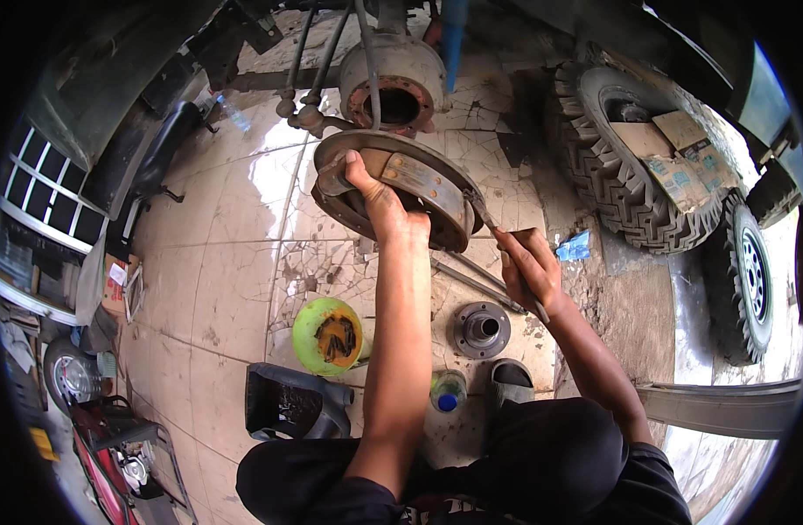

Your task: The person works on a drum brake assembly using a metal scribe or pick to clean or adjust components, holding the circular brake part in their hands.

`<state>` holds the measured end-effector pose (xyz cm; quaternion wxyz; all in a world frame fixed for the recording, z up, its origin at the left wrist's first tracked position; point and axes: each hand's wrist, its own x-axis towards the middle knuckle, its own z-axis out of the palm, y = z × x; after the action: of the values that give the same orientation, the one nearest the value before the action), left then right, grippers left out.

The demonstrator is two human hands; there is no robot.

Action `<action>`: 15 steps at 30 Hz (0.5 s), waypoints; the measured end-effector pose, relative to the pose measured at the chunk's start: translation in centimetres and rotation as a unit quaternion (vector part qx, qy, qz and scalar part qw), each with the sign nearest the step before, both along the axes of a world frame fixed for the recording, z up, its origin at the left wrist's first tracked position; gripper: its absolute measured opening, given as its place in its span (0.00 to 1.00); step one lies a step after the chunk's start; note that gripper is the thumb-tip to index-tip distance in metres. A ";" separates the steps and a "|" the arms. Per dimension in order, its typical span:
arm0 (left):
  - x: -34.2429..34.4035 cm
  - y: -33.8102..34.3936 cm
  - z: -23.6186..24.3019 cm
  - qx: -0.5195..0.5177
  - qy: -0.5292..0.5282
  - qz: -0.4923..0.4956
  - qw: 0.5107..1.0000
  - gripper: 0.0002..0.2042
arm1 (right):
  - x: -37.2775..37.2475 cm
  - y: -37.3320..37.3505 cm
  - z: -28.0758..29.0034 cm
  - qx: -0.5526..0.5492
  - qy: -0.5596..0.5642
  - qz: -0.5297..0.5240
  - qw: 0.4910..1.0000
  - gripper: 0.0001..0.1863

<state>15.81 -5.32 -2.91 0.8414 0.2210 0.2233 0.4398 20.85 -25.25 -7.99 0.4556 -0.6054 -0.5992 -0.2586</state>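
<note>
A round brake backing plate with curved brake shoes (428,182) hangs tilted in front of me. My left hand (386,208) grips it, with the thumb up on its near face and the other fingers hidden behind the plate. At the plate's right edge, my right hand (533,269) is closed around a long thin tool (541,310). The tool's tip reaches the rim beside the shoe; its exact kind is unclear. Below the plate, a round metal hub flange (482,330) lies on the tiles, and a green bowl (303,337) holds several dark pieces in brownish liquid.
An axle housing (393,66) with an open end stands beyond the plate. Near my legs are a cut black container (331,411) and a blue-capped bottle (448,389). Large treaded tyres (585,166) lie on the right. Metal rods (480,282) rest behind the hub flange.
</note>
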 end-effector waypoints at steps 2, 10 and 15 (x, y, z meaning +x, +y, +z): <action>0.0 -0.1 0.0 0.004 -0.001 -0.009 1.000 0.38 | -0.1 1.6 0.6 0.031 -0.004 0.006 0.999 0.25; 0.1 -0.7 0.2 0.072 -0.063 -0.063 0.993 0.38 | 0.7 7.5 7.2 0.022 -0.048 0.074 0.996 0.24; -0.3 1.1 -0.3 -0.023 -0.045 -0.022 0.998 0.37 | 0.3 1.7 3.2 0.008 -0.024 0.022 0.999 0.22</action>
<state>15.55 -4.19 -3.23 0.8649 0.1860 0.1903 0.4257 21.14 -23.57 -4.75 0.4512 -0.5819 -0.6216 -0.2674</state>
